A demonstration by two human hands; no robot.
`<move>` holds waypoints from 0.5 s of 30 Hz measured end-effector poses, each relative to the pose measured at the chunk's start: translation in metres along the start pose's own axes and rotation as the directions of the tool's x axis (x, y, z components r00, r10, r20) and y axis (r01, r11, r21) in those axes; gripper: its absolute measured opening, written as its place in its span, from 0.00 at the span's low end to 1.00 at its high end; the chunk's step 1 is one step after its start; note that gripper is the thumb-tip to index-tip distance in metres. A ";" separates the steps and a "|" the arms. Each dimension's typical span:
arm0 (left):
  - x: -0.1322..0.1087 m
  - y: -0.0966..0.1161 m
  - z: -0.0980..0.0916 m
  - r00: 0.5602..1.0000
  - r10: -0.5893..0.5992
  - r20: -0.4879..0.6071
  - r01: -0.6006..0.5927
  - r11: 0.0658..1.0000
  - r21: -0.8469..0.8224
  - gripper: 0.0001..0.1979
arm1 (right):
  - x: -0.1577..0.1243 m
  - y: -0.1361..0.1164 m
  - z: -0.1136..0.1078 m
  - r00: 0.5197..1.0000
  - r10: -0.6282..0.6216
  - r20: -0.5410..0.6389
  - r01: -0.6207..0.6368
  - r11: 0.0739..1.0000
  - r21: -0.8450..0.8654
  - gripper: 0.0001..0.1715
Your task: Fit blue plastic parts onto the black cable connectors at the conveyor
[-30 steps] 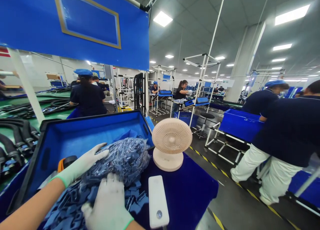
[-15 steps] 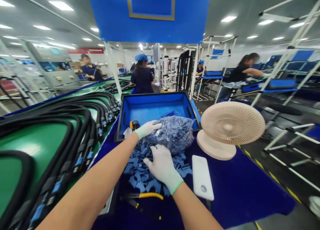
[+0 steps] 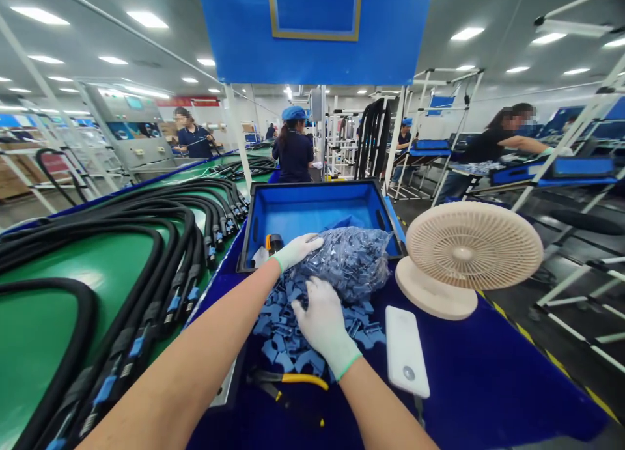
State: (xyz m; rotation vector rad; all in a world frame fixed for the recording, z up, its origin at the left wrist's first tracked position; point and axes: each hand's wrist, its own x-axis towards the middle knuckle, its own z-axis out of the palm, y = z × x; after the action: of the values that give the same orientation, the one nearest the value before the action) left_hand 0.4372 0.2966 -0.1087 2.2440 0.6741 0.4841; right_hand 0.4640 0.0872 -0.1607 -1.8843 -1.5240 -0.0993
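A clear plastic bag point(image 3: 349, 261) full of small blue-grey plastic parts lies at the front of a blue tray. My left hand point(image 3: 299, 251), in a white glove, grips the bag's left side; its fingertips are partly hidden against the plastic. Below the bag, loose blue plastic parts point(image 3: 280, 336) spread over the dark blue cloth. My right hand point(image 3: 323, 316), also gloved, rests over this pile with thumb and fingers apart, close to the bag's lower edge. What lies under its palm is hidden.
Yellow-handled pliers point(image 3: 305, 379) lie in front of the pile. A white power bank point(image 3: 406, 352) and a beige fan point(image 3: 469, 248) are on the right. Behind the bag is the blue tray point(image 3: 312, 188). Black cables point(image 3: 161, 241) cover the green bench at left. Other people work farther back.
The whole view has turned slightly left, so everything sits farther right. My left hand stays on the bag and my right hand stays over the loose parts, with little visible movement.
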 end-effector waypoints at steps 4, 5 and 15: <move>-0.007 0.003 -0.004 1.000 -0.011 0.013 0.011 1.000 0.002 0.38 | 0.000 -0.001 0.001 0.999 -0.001 0.050 0.000 1.000 0.018 0.17; -0.008 0.003 -0.004 1.000 -0.013 0.012 0.013 1.000 -0.003 0.38 | 0.000 0.000 0.002 0.999 0.007 0.044 -0.008 1.000 0.028 0.15; 0.002 -0.007 0.007 0.998 -0.056 0.029 0.060 0.980 -0.188 0.40 | 0.003 0.003 0.004 0.999 0.014 0.040 -0.016 0.999 0.052 0.12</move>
State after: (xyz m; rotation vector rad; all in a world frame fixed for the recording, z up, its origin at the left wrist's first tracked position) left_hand 0.4399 0.2987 -0.1182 2.0435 0.6514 0.4716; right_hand 0.4661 0.0913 -0.1637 -1.8659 -1.5241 -0.0154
